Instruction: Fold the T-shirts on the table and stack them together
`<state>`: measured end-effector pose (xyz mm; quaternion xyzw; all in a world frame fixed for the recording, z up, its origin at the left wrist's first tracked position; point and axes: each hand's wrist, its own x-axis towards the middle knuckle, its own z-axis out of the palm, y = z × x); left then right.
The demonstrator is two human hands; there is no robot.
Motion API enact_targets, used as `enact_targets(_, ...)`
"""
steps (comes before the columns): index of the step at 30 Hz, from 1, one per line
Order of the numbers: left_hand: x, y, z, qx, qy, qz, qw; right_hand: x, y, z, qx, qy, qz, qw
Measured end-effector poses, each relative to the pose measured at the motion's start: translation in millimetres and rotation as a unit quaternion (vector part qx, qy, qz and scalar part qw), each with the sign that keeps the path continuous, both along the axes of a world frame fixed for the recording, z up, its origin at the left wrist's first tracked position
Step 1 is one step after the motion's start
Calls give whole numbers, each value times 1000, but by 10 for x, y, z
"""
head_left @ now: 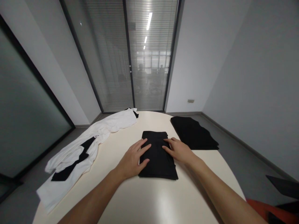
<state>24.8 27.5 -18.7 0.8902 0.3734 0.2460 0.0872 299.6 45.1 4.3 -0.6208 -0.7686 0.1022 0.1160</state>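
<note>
A black garment folded into a neat rectangle [157, 161] lies flat on the pale table in front of me; its exact kind cannot be made out. My left hand [135, 157] rests on its left edge, fingers spread over the cloth. On the opposite edge, my right hand [178, 150] touches the fabric with its fingertips, thumb and fingers apart. Neither hand grips the cloth. Farther right, another folded black garment or pile [193, 133] lies near the table's edge.
White clothing with black parts [102, 127] is strewn along the left edge of the round table [149, 199]. Beyond the table stand a glass partition with blinds [149, 84] and a grey wall [257, 77]. Something red [268, 210] shows at the lower right.
</note>
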Motion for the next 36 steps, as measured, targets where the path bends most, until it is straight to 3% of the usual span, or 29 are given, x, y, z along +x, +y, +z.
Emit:
enact_targets(4, -31, 5, -55, -43, 69, -24, 996, 4, 34, -81, 9, 10, 3, 1000)
enact_targets(11, 10, -61, 115, -7, 35, -28, 999, -7, 12, -64, -11, 68, 36, 997)
enact_targets(16, 19, -52, -25, -41, 76, -25, 996, -9, 8, -64, -2, 91, 61, 994)
enact_targets(23, 14, -58, -74, -77, 106, -12, 991, -55, -3, -26, -60, 7, -92, 994)
enact_targets(32, 38, -83, -58, -64, 109, -2, 992, -95, -7, -64, -66, -9, -87, 994)
enact_targets(36, 65, -113, -14, -66, 91, -25, 993, -110, 7, -73, -56, -7, -88, 995)
